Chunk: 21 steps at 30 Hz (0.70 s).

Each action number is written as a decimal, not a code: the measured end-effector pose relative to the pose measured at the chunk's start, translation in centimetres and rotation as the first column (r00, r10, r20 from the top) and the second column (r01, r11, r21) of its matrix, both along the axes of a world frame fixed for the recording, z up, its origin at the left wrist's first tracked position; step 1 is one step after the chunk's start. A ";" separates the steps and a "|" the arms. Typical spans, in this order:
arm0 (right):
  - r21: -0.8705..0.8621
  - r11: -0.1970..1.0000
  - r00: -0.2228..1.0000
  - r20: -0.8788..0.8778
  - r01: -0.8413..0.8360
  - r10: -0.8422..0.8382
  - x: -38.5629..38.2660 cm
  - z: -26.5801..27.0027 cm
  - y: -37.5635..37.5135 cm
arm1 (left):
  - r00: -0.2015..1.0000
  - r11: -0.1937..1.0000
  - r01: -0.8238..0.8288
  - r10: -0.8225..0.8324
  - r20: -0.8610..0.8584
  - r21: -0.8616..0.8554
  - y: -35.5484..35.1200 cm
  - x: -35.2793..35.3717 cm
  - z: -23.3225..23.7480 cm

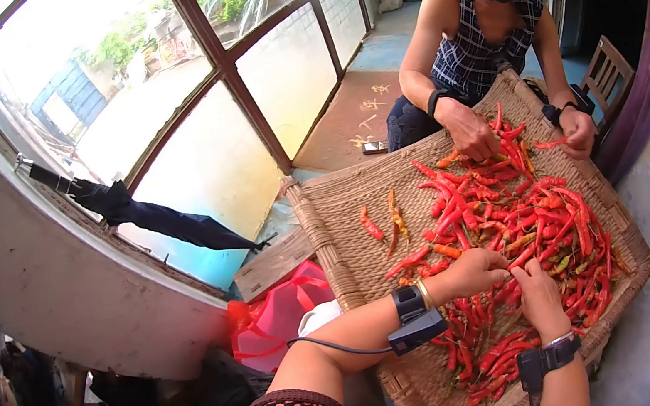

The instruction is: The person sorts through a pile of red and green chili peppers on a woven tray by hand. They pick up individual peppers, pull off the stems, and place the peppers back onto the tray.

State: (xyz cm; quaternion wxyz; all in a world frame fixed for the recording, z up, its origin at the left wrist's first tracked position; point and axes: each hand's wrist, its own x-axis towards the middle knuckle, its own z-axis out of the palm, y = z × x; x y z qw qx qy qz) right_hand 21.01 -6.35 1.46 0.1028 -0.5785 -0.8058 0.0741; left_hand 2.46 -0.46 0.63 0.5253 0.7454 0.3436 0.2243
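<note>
Red peppers (570, 212) are lying heaped around and beyond the person's hands. The left hand (476, 271) is holding its fingers curled and narrow, its tips almost meeting those of the right hand (540, 301), which is also bending its fingers narrowly inward. A red pepper is showing right at these fingertips; I cannot tell which hand is gripping it. Just behind each hand, a black wrist device is sitting on the wrist. Under both hands, a woven rope platform (346, 229) is bearing the heap, and a few loose peppers are lying apart, beyond the left hand and to its left. Farther out, across from both hands, a co-worker (487, 53) is reaching one hand into the heap and pinching a red pepper with the other. Well left of the left hand, a folded umbrella (163, 219) is hanging beside the window.
</note>
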 end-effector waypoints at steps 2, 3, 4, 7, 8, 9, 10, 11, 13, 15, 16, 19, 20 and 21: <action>0.014 1.000 0.999 -0.051 -0.002 0.003 0.2 -0.3 -0.1 | 1.000 1.000 0.001 0.000 -0.025 0.028 -0.2 0.0 0.3; 0.031 1.000 0.995 -0.100 -0.001 0.004 0.3 -0.3 -0.1 | 0.999 0.998 0.005 -0.002 -0.048 0.059 -0.2 0.0 0.3; 0.035 0.999 0.995 -0.098 -0.005 0.008 0.1 0.0 0.0 | 0.999 0.998 0.001 0.002 -0.047 0.062 0.0 0.0 0.2; 0.257 0.966 0.911 -0.392 -0.027 0.130 -0.6 1.5 -0.3 | 0.999 0.993 -0.039 0.035 0.039 0.116 -0.1 0.1 -0.3; 0.072 0.996 0.763 -0.646 0.053 0.006 -0.8 1.8 -0.7 | 0.992 1.000 -0.011 0.008 0.129 0.024 -0.2 0.1 -0.3; -0.131 0.988 0.548 -0.823 0.077 -0.152 -0.9 2.1 -1.1 | 0.975 0.998 0.025 -0.010 0.220 -0.064 -0.3 0.1 -0.1; -0.209 0.977 0.403 -0.891 0.045 -0.209 -0.9 2.1 -1.5 | 0.976 0.998 0.022 -0.008 0.218 -0.061 -0.3 0.1 -0.2; -0.208 0.977 0.402 -0.892 0.044 -0.208 -0.9 2.4 -1.6 | 0.956 0.993 0.117 -0.114 0.269 0.006 -0.6 0.2 -0.4; -0.297 0.954 0.165 -0.943 -0.034 -0.288 -0.9 2.8 -1.8 | 0.924 0.976 0.205 -0.220 0.313 0.080 -1.0 0.3 0.3; -0.280 0.959 0.086 -0.957 -0.037 -0.276 -0.7 2.1 -1.6 | 0.920 0.913 0.334 -0.262 0.291 -0.235 -1.8 0.5 1.1; -0.288 0.956 0.063 -0.957 -0.058 -0.285 -0.6 1.9 -1.6 | 0.927 0.898 0.329 -0.246 0.284 -0.293 -1.8 0.9 0.3; -0.329 0.943 0.014 -0.944 -0.058 -0.328 0.2 1.6 -1.4 | 0.943 0.929 0.313 -0.279 0.184 -0.195 -1.9 0.9 0.3; -0.362 0.932 -0.011 -0.932 -0.034 -0.362 0.5 1.7 -1.3 | 0.956 0.940 0.284 -0.262 0.134 -0.189 -1.7 0.7 0.5; -0.289 0.957 -0.017 -0.957 0.016 -0.289 0.8 2.0 -1.1 | 0.957 0.941 0.281 -0.259 0.129 -0.190 -1.5 0.4 0.8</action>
